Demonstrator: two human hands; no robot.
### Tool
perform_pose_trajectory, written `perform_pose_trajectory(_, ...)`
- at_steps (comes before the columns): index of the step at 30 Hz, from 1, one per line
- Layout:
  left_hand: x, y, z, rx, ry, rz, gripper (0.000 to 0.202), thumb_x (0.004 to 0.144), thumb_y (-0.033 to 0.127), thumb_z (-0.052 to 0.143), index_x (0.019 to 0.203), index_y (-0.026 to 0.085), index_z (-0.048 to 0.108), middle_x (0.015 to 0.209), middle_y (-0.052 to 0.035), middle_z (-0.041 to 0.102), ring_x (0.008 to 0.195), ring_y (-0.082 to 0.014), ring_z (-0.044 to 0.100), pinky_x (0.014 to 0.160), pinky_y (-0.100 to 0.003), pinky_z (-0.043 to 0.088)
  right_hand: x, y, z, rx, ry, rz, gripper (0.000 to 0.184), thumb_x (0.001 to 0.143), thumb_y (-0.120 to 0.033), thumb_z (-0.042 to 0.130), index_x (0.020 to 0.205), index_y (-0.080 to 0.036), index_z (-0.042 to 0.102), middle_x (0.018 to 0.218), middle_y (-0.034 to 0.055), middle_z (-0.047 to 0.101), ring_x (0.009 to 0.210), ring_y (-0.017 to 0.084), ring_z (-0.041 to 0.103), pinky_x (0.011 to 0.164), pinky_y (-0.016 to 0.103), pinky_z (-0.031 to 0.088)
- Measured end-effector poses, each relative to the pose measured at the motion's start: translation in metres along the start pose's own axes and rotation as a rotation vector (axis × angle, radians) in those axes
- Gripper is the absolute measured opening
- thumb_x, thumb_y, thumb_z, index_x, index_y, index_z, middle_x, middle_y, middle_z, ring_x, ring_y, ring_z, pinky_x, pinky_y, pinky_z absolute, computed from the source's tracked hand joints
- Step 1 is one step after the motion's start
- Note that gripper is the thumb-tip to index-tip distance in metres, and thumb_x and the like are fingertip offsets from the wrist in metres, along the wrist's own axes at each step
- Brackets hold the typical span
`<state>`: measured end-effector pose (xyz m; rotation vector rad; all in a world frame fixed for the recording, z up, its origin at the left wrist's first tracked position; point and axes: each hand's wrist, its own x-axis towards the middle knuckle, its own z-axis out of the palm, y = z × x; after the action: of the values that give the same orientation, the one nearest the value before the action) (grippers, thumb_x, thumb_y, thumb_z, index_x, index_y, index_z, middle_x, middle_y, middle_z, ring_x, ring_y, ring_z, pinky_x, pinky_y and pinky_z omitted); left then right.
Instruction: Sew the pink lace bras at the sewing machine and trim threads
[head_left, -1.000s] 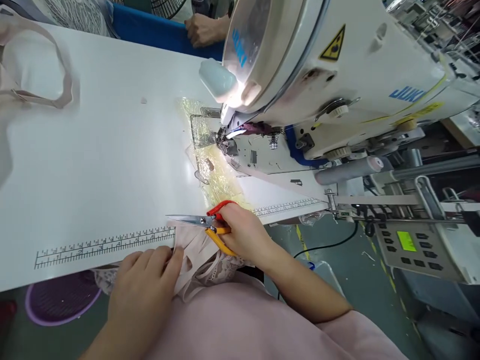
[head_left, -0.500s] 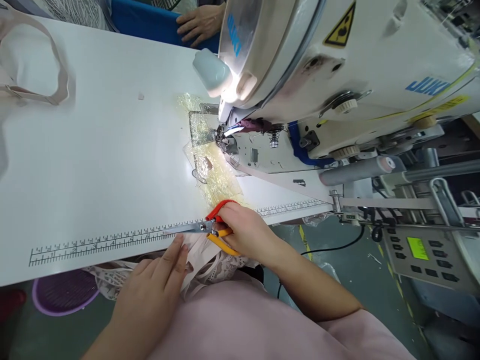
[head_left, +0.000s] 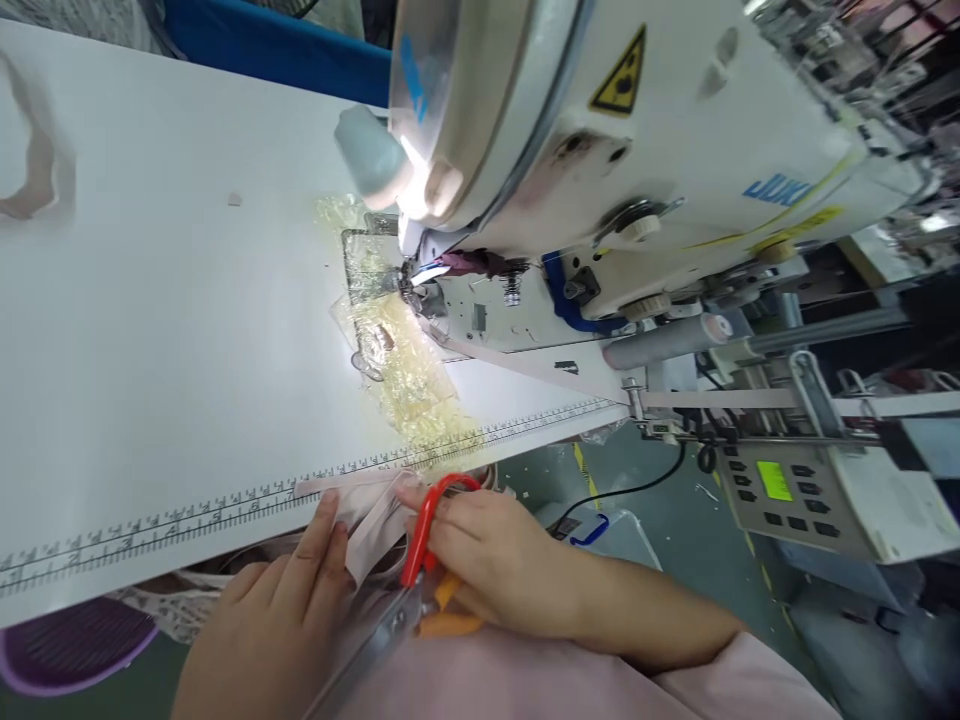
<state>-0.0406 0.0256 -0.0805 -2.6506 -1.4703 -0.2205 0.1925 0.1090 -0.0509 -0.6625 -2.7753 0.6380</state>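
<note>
My right hand is closed around scissors with red and orange handles. Their blades angle down and left, over my lap. Its thumb and index finger also meet a pale pink fabric strap at the table's front edge. My left hand has its fingertips on the same strap, by the end that lies along the printed ruler; its thumb is hidden. Part of the strap hangs in a fold between the hands. White lace fabric hangs below the edge.
A sewing machine stands at the back right, its lamp lit. Yellowish film covers part of its bed. A tape feeder with a lit display is on the right. A purple basket sits low left; a blue container is behind the table.
The scissors have swung from the ruler down toward my lap, still in my right hand. The right fingers now touch the strap. The view has shifted; a co-worker's hand is out of sight.
</note>
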Motion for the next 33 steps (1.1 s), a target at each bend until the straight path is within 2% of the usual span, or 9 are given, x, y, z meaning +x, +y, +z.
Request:
perform_pose_trajectory(5,-0.017,-0.003,0.015,-0.120,-0.078,-0.038,0.044,0.081,0.006,0.040,0.120,0.016,0.058,0.142,-0.0183,0.044,0.076,-0.0208,0.066,0.065,-0.035,0.046,-0.003,0.002,0.012,-0.152,-0.088,0.001,0.031,0.097,-0.019,0.031,0.100,-0.006,0.060,0.130,0.0242,0.055,0.088,0.020,0.065,0.075,0.034,0.054)
perform_pose_trajectory(8,-0.020,-0.002,0.018,-0.115,-0.040,-0.018,0.046,0.080,0.007,0.042,0.122,0.016,0.056,0.143,-0.0190,0.043,0.074,-0.0207,0.066,0.064,-0.034,0.046,-0.003,0.004,0.014,-0.166,-0.055,0.000,0.034,0.098,-0.018,0.029,0.093,-0.007,0.061,0.131,0.0229,0.054,0.089,0.020,0.064,0.075,0.033,0.054)
perform_pose_trajectory(12,-0.019,0.002,0.016,-0.050,-0.084,-0.008,0.049,0.080,0.007,0.044,0.128,0.014,0.050,0.142,-0.0242,0.042,0.066,-0.0207,0.063,0.064,-0.037,0.049,-0.001,0.005,0.016,-0.159,0.001,0.018,0.030,0.097,-0.016,0.032,0.094,-0.006,0.060,0.127,0.0209,0.059,0.093,0.020,0.063,0.082,0.032,0.053)
perform_pose_trajectory(16,-0.014,0.008,0.012,-0.049,-0.133,-0.064,0.056,0.077,0.007,0.042,0.133,0.017,0.046,0.140,-0.0231,0.046,0.062,-0.0203,0.063,0.062,-0.037,0.050,0.001,0.007,0.014,-0.141,-0.033,0.025,0.025,0.096,-0.017,0.035,0.094,-0.009,0.058,0.111,0.0187,0.065,0.089,0.018,0.062,0.080,0.031,0.052)
perform_pose_trajectory(21,-0.007,0.010,0.007,0.011,-0.147,-0.002,0.058,0.071,0.001,0.043,0.127,0.014,0.049,0.136,-0.0299,0.046,0.062,-0.0191,0.064,0.059,-0.034,0.049,0.001,0.011,0.007,-0.108,-0.069,-0.023,0.030,0.099,-0.019,0.031,0.088,-0.012,0.058,0.083,0.0102,0.065,0.080,0.018,0.058,0.075,0.030,0.050)
perform_pose_trajectory(23,-0.005,0.009,0.007,0.008,-0.134,0.032,0.057,0.071,0.000,0.043,0.127,0.011,0.048,0.135,-0.0338,0.044,0.062,-0.0196,0.064,0.058,-0.034,0.049,0.001,0.013,0.006,-0.121,-0.021,-0.031,0.033,0.099,-0.019,0.031,0.081,-0.013,0.059,0.074,0.0072,0.062,0.072,0.017,0.054,0.070,0.029,0.048)
perform_pose_trajectory(26,-0.002,0.009,0.006,0.042,-0.106,0.071,0.053,0.073,0.003,0.042,0.125,0.009,0.051,0.131,-0.0339,0.049,0.059,-0.0203,0.064,0.056,-0.035,0.050,0.002,0.013,0.005,-0.116,0.074,-0.043,0.036,0.098,-0.018,0.032,0.074,-0.014,0.058,0.067,0.0055,0.059,0.066,0.016,0.049,0.065,0.029,0.046)
perform_pose_trajectory(30,0.012,0.013,-0.006,0.111,-0.061,0.046,0.043,0.076,0.001,0.040,0.112,0.010,0.060,0.121,-0.0313,0.058,0.062,-0.0203,0.066,0.053,-0.031,0.049,0.003,0.009,0.002,-0.052,0.162,-0.016,0.032,0.094,-0.015,0.036,0.071,-0.014,0.058,0.066,0.0066,0.059,0.065,0.017,0.049,0.065,0.029,0.048)
perform_pose_trajectory(33,0.024,0.018,-0.016,0.122,-0.020,-0.007,0.039,0.077,-0.001,0.035,0.101,0.010,0.065,0.112,-0.0292,0.064,0.056,-0.0195,0.066,0.049,-0.029,0.048,0.003,0.005,0.000,-0.002,0.169,-0.011,0.021,0.086,-0.012,0.041,0.084,-0.011,0.061,0.089,0.0141,0.067,0.082,0.020,0.058,0.078,0.033,0.051)
